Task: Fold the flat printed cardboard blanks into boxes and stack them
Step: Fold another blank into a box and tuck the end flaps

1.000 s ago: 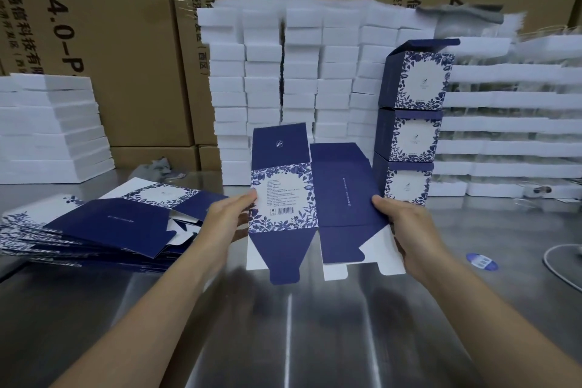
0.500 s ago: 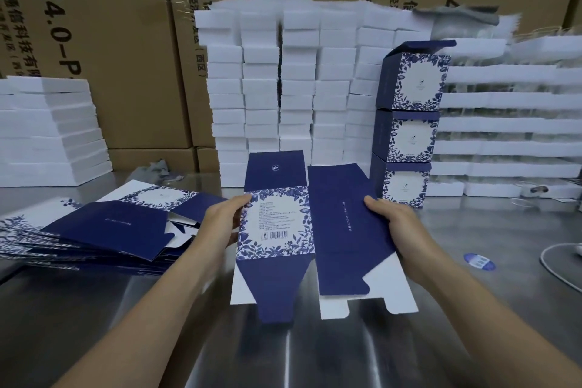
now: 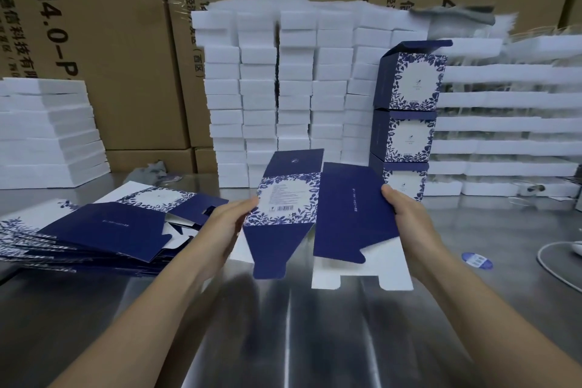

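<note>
Over the steel table (image 3: 283,340) I hold one blank (image 3: 352,214) by its side edges, left hand (image 3: 226,230) and right hand (image 3: 406,220) each pinching with the thumb in front, set to push it open. Whatever grips behind the card is hidden. Finished boxes (image 3: 406,135) stand stacked just beyond.
</note>
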### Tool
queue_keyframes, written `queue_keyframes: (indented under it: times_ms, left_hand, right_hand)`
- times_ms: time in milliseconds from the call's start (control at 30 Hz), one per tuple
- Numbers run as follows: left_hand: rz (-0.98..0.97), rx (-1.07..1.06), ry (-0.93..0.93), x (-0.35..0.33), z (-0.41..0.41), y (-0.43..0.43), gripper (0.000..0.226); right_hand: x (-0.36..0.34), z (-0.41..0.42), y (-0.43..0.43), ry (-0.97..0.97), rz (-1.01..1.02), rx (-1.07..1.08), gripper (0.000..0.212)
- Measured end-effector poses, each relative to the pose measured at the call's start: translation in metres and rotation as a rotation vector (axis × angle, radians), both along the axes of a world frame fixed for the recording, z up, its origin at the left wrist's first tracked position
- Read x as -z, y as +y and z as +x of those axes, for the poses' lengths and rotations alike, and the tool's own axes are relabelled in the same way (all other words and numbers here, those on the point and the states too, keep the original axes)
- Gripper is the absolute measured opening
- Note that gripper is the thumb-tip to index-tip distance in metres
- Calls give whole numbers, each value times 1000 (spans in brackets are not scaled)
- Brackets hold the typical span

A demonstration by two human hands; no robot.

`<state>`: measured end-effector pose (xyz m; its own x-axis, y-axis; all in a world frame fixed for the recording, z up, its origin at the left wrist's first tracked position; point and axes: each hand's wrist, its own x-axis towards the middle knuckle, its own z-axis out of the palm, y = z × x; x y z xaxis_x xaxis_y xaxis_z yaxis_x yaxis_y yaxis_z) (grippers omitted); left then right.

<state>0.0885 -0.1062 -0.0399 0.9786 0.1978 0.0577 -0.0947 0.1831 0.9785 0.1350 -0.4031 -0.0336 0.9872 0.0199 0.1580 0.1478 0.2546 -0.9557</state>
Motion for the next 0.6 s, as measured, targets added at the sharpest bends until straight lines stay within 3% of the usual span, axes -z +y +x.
queue_keyframes:
  times_ms: [267, 467, 600]
  left_hand:
    - [-30, -9, -49, -4, -10, 3, 25]
    - [-120, -27, -8, -5, -12, 0, 41]
    - [-105, -63, -4, -4, -10, 4, 28]
  right_hand:
    - [3, -4, 5, 52, -111, -131, 37]
    - [0, -7, 3, 44, -98, -198, 33]
    - [5, -7, 3, 60, -221, -251, 29]
